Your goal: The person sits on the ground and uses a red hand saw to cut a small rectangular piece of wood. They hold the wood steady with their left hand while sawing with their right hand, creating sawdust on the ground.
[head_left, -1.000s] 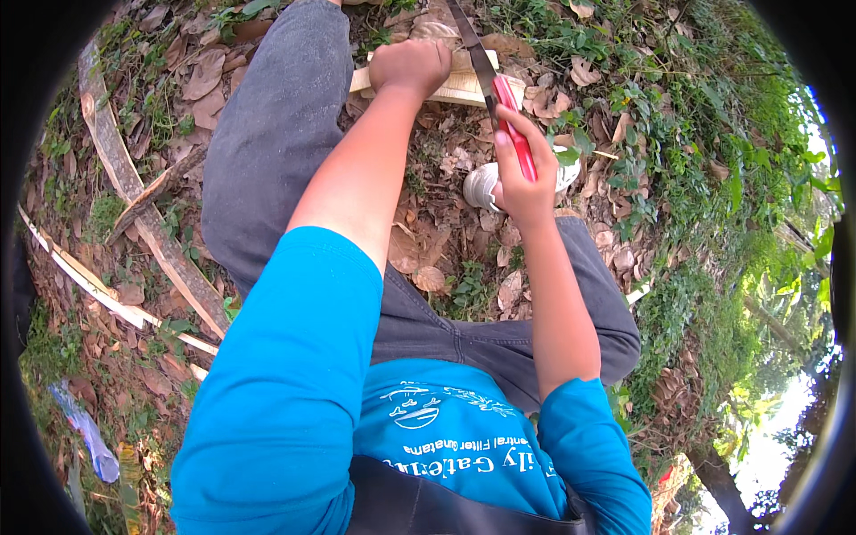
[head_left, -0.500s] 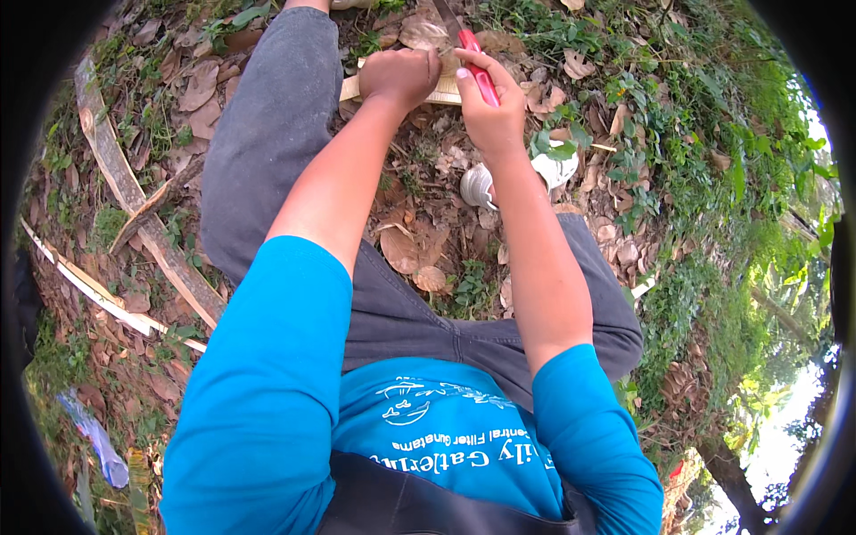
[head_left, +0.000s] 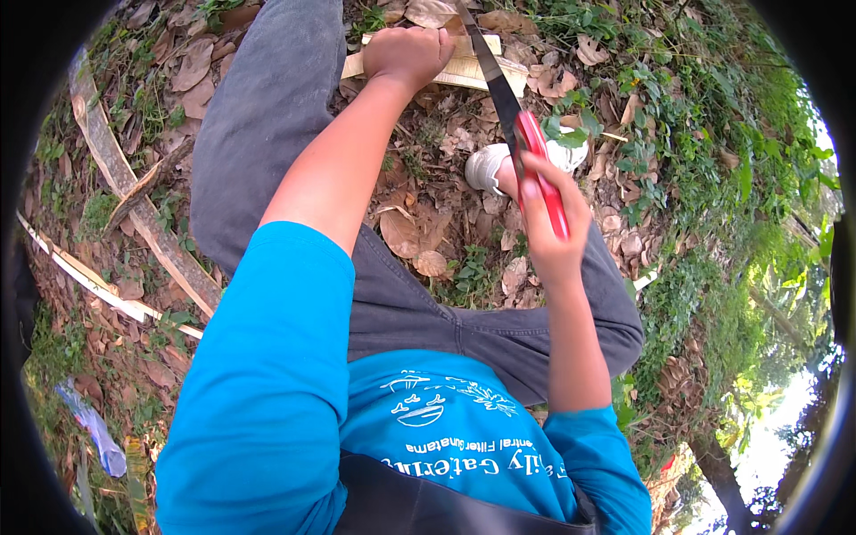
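My right hand (head_left: 555, 214) grips the red handle of a pruning saw (head_left: 540, 169). Its long dark blade slants up and away to the far edge of the view, passing over the right end of the pale wood. My left hand (head_left: 408, 55) is closed in a fist on a thin pale wood strip (head_left: 486, 44), pressing it down. Under the strip lies a wider pale wood piece (head_left: 473, 73), which shows on both sides of the fist. Whether the saw teeth touch the wood I cannot tell.
Dry leaves and low green plants cover the ground. My bent legs in dark trousers (head_left: 259, 152) flank the work, with a white shoe (head_left: 486, 168) near the saw. At left lie a long branch (head_left: 134, 192), a pale split strip (head_left: 89, 281) and a clear plastic bottle (head_left: 100, 437).
My right hand has pulled the saw back toward my body, so more blade shows beside the wood. My left hand has stayed on the wood, shifting only slightly.
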A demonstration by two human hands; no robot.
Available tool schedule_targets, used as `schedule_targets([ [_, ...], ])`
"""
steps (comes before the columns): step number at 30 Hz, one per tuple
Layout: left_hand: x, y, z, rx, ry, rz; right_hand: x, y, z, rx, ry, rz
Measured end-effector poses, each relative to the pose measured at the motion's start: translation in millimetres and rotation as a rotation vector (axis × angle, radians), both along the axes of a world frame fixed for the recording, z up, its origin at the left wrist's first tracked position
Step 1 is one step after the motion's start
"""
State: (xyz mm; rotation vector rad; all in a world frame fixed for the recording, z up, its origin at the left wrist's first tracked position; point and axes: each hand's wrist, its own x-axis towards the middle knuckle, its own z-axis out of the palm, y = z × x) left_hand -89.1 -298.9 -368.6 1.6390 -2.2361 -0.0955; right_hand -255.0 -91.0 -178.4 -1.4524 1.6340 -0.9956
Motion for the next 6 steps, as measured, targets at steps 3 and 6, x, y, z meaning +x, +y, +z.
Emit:
schedule_targets([
  [3,-6.3,-2.8,-3.5,-0.022,0.031,-0.038,19.6,-101.8,-70.6,-0.145,-0.077,-0.058],
  [6,-3.6,-5.1,17.6,0.175,-0.02,0.058,32.1,-136.8,-89.9,-0.074,-0.163,-0.039],
])
